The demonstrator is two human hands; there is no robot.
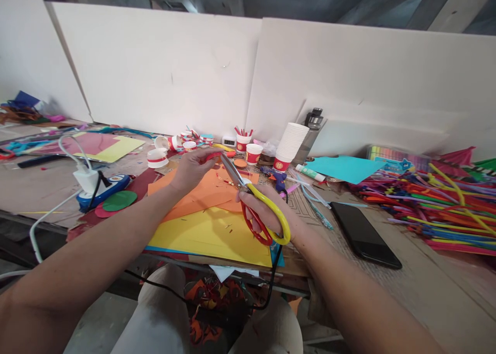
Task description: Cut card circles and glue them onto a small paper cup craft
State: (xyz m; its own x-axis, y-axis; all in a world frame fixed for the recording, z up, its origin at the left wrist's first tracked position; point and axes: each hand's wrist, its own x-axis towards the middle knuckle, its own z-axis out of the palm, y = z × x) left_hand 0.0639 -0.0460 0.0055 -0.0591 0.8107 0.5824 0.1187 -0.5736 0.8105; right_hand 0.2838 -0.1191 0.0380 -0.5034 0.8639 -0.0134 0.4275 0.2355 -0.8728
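My right hand (267, 209) is closed round scissors (285, 220) with one yellow and one red handle loop. Their metal blades point up and to the left, toward my left hand (194, 169). Pinched in the left fingertips is a small red piece (214, 156), probably paper, close to the blade tips. Below both hands lie orange paper sheets (194, 196) and, nearer to me, a yellow sheet (209, 240) with small dark scraps on it.
Paper cups stand at the back, with a tall cup stack (290, 142) beside a bottle (310, 132). To the right lie a black phone (364, 235) and colourful pipe cleaners (445, 204). A blue power strip (103, 191) with a white plug sits left.
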